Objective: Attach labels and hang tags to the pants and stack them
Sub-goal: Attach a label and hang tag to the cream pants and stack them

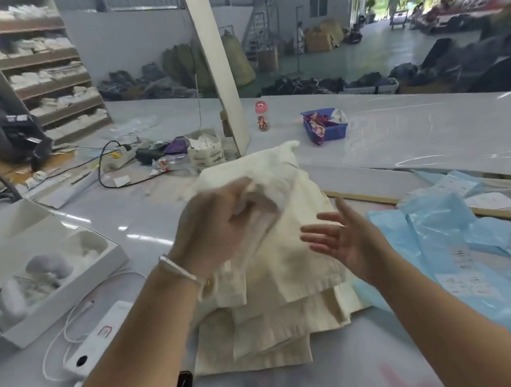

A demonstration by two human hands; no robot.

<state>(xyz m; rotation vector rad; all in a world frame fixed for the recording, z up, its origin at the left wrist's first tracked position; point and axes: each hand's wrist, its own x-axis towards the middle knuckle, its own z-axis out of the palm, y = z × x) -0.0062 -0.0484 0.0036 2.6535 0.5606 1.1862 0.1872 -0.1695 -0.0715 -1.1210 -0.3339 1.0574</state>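
the cream pants [276,285] lie in a messy folded pile on the shiny white table [144,224], right in front of the person. the left hand [216,225] is up over the pile and its fingers are curled tight on a bunched-up bit of the top pair, lifting it a little. the right hand [344,240] floats just beside the pants with its fingers spread apart and straight — it holds nothing. light blue plastic bags [461,241] with white labels lie to the right of the pile. on the left sit a white open box [36,279] and a white power bank [96,339] with a thin cord — both apart from the pants.
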